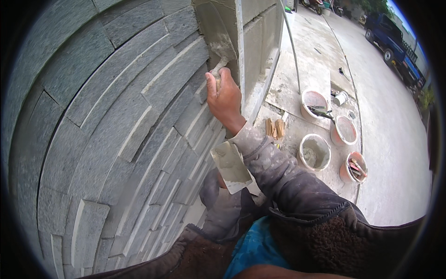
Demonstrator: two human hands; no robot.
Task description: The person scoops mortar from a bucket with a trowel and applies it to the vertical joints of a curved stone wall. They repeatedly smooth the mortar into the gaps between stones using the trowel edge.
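Note:
My right hand [225, 95] is closed round the handle of a mortar-crusted trowel [215, 30], thumb pointing up along it. The trowel's blade lies along a narrow grey strip at the edge of the stone-clad wall [125, 83], beside a pale vertical edge. Lower down, a rectangular plate [231, 168] carrying wet grey mortar is held up close to the wall. Behind it only a sliver of my left hand [222, 180] shows, at the end of the dark left sleeve; the plate hides its fingers.
Along the pavement to the right stand several buckets, one with grey mortar [314, 152] and one with tools [353, 168]. Wood pieces [276, 128] lie nearby. A hose [294, 46] runs down to the buckets. A blue truck [395, 44] is parked at far right.

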